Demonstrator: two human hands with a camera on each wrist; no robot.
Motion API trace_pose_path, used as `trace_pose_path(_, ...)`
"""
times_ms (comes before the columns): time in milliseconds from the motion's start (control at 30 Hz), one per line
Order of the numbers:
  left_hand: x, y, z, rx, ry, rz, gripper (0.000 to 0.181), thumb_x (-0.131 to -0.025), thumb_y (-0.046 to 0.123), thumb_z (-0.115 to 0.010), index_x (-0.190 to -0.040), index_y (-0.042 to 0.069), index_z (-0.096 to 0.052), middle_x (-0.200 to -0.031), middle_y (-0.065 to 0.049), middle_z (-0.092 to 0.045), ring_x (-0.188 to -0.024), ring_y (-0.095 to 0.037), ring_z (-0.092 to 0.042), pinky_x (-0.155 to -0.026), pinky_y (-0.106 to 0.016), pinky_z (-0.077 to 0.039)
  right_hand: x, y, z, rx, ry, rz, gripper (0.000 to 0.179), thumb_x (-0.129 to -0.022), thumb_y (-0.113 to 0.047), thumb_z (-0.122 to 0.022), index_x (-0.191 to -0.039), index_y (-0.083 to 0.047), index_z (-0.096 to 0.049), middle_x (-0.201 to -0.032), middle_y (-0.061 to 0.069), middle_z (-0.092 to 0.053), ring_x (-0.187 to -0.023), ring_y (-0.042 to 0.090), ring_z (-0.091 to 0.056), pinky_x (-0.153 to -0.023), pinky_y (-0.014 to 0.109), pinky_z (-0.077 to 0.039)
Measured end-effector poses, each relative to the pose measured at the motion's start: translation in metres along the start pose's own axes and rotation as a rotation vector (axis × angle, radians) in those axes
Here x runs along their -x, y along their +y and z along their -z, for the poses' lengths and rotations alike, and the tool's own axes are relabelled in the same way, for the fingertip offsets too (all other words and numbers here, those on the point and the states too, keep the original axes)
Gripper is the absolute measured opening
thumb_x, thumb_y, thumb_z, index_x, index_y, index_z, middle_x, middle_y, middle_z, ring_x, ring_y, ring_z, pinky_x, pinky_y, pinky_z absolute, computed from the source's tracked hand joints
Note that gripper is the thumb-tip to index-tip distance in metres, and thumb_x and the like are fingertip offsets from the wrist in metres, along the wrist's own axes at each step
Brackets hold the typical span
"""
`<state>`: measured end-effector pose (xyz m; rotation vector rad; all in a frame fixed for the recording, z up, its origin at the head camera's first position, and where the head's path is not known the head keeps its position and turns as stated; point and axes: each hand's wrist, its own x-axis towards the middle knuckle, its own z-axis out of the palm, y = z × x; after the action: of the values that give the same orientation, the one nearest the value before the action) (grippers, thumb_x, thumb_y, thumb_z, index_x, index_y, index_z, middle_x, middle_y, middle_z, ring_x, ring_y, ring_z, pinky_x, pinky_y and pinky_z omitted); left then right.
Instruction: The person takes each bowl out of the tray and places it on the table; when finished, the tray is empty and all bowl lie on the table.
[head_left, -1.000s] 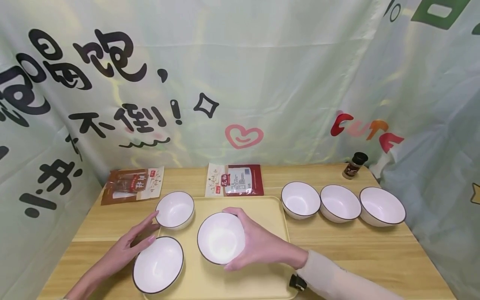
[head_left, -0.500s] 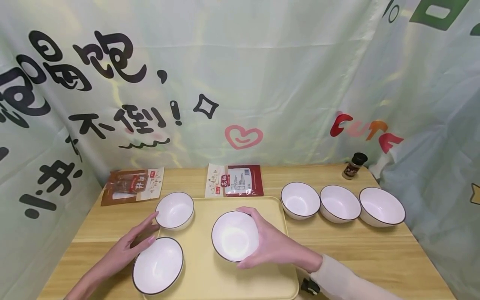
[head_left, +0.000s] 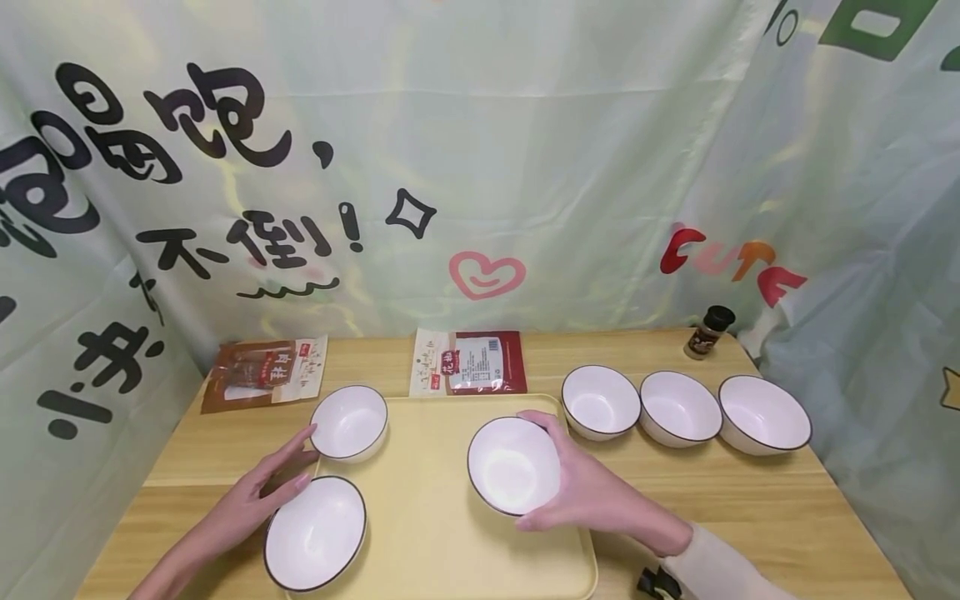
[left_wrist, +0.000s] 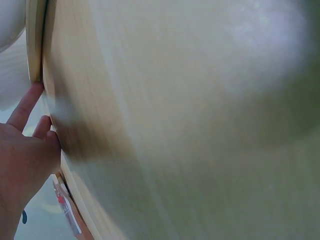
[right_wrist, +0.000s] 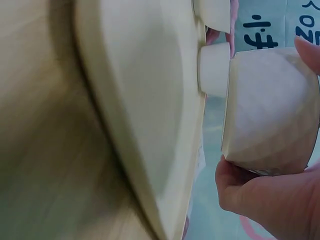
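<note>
My right hand [head_left: 592, 492] grips a white dark-rimmed bowl [head_left: 513, 467] by its right side, thumb and fingers spread around it. In the right wrist view the held bowl [right_wrist: 275, 110] is raised off the yellow tray [head_left: 427, 517], over its right part. On the tray's left side stand a rear bowl [head_left: 349, 422] and a front bowl [head_left: 316, 533]. My left hand [head_left: 247, 504] lies beside these two, fingers extended. The left wrist view has a fingertip [left_wrist: 36, 89] of it touching the tray's edge [left_wrist: 35, 40].
Three more white bowls, a left one [head_left: 601, 402], a middle one [head_left: 680, 408] and a right one [head_left: 765, 414], line up right of the tray. Behind lie a brown spice packet [head_left: 262, 373] and a red-and-white packet [head_left: 468, 362]. A black-capped spice jar [head_left: 708, 332] stands near the curtain [head_left: 585, 183].
My right hand has carried the held bowl rightward over the tray, from near its middle towards its right side. My left hand and the other bowls have stayed put.
</note>
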<state>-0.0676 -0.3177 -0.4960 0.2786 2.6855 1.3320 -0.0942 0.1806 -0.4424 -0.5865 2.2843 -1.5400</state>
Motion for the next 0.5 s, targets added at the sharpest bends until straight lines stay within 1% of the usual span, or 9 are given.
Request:
trace_pose_path(33, 0.0, 0.0, 0.0, 0.004, -0.003, 0.006, 0.069, -0.113, 0.025, -0.063, -0.174, 0.033, -0.031, -0.156, -0.009, -0.061, -0.149, -0.012, -0.044, -0.117, -0.06, -0.038, 0.002, 0.001, 0.002, 0.001, 0.007, -0.001, 0.123, -0.065, -0.024, -0.107, -0.164, -0.024, -0.033, -0.15, 0.016, -0.052, -0.127, 0.034, -0.06, -0.103, 0.054, -0.051)
trace_pose_path(100, 0.0, 0.0, 0.0, 0.021, -0.007, 0.012, 0.07, -0.113, 0.025, -0.063, -0.174, 0.032, -0.03, -0.156, -0.011, -0.06, -0.15, -0.017, -0.044, -0.114, -0.074, -0.033, 0.006, 0.004, 0.005, -0.003, 0.019, -0.008, 0.124, -0.065, -0.022, -0.107, -0.164, -0.023, -0.032, -0.151, 0.017, -0.051, -0.127, 0.035, -0.059, -0.103, 0.054, -0.051)
trace_pose_path(200, 0.001, 0.0, 0.0, 0.029, -0.003, 0.018, 0.07, -0.113, 0.024, -0.063, -0.174, 0.032, -0.03, -0.156, -0.011, -0.06, -0.148, -0.01, -0.044, -0.112, -0.078, -0.032, 0.011, 0.008, 0.009, 0.01, 0.047, -0.021, 0.126, -0.064, -0.022, -0.107, -0.165, -0.02, -0.031, -0.153, 0.02, -0.049, -0.128, 0.037, -0.059, -0.103, 0.054, -0.051)
trace_pose_path(333, 0.001, 0.0, 0.0, 0.026, 0.002, 0.012, 0.07, -0.113, 0.023, -0.063, -0.174, 0.031, -0.03, -0.156, -0.011, -0.06, -0.143, -0.001, -0.045, -0.111, -0.077, -0.034, 0.019, 0.014, 0.016, 0.037, 0.079, -0.044, 0.126, -0.064, -0.023, -0.107, -0.164, -0.02, -0.032, -0.155, 0.02, -0.048, -0.128, 0.036, -0.059, -0.102, 0.052, -0.051)
trace_pose_path(500, 0.0, 0.0, 0.0, 0.045, 0.002, 0.012, 0.07, -0.113, 0.023, -0.064, -0.174, 0.03, -0.031, -0.156, -0.014, -0.06, -0.143, -0.002, -0.046, -0.111, -0.081, -0.031, 0.031, 0.018, 0.028, 0.073, 0.121, -0.047, 0.123, -0.066, -0.023, -0.107, -0.164, -0.02, -0.032, -0.155, 0.018, -0.049, -0.126, 0.034, -0.059, -0.102, 0.045, -0.052)
